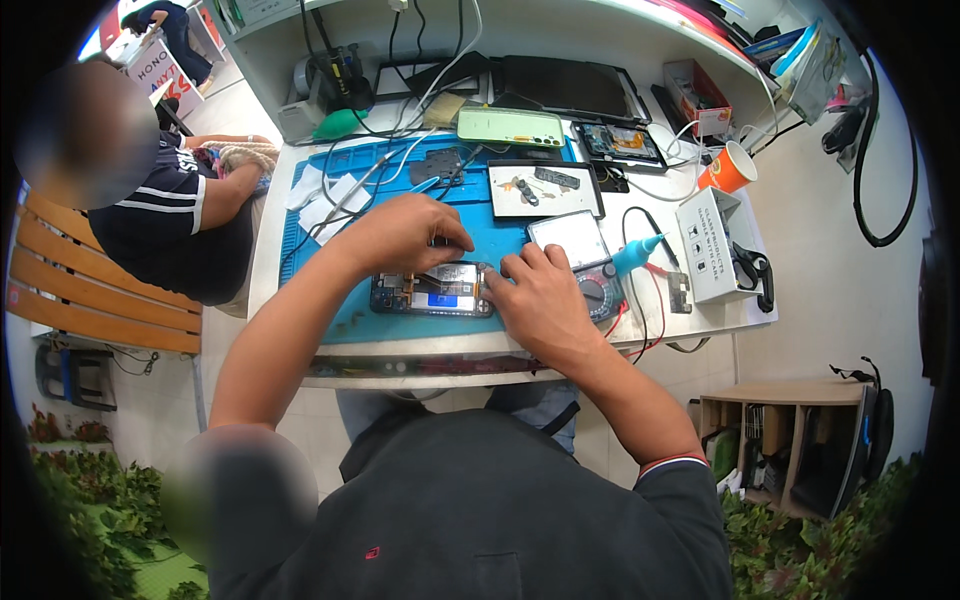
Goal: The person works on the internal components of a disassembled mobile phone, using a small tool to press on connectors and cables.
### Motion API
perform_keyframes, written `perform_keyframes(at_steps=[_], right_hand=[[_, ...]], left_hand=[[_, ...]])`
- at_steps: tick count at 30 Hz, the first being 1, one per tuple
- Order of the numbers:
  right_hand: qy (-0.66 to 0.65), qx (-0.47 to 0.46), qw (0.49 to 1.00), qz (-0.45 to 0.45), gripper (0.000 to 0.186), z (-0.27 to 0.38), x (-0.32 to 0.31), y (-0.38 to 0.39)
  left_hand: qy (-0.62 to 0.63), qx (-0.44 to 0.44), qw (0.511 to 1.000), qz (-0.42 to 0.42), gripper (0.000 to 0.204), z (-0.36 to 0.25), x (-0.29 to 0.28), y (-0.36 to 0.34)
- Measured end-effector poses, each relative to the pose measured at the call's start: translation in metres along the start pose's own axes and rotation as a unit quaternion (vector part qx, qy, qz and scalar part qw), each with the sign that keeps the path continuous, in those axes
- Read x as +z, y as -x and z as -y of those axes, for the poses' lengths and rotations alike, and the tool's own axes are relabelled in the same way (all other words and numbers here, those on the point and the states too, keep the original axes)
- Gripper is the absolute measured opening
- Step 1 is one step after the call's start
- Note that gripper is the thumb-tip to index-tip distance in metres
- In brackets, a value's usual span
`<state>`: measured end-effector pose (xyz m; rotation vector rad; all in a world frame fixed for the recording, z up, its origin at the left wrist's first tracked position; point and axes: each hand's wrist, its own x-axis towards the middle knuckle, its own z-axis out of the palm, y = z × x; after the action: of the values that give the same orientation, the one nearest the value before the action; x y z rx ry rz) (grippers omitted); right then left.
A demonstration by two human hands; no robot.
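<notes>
An opened smartphone (445, 300), its battery and inner boards bare, lies sideways on the blue repair mat (352, 325) near the table's front edge. My left hand (415, 235) is over the phone's far edge with fingers bent together; whatever they pinch, if anything, is hidden. At the phone's right end, my right hand (540, 300) grips the edge, its thumb and fingers closed against it. Just right of that hand are a multimeter (600, 290) and a blue dropper bottle (632, 257).
Behind the phone are a white tray with small parts (512, 205), a pale green phone back (510, 127) and another opened phone (618, 143). A white box with scissors (712, 245) and an orange cup (728, 168) stand right. A person (170, 215) sits on the left.
</notes>
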<state>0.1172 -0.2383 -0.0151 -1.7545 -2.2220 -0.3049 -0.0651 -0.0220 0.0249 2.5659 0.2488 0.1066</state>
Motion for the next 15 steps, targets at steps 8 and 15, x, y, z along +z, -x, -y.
perform_keyframes(at_steps=[8, 15], right_hand=[[0.004, 0.020, 1.000, -0.019, 0.026, 0.001, 0.001, 0.000], [0.002, 0.033, 0.999, 0.016, 0.028, 0.002, 0.000, 0.000]], left_hand=[[-0.105, 0.069, 0.992, -0.001, 0.030, -0.003, 0.015, 0.002], [-0.217, 0.121, 0.968, 0.026, 0.008, -0.025, 0.024, -0.007]])
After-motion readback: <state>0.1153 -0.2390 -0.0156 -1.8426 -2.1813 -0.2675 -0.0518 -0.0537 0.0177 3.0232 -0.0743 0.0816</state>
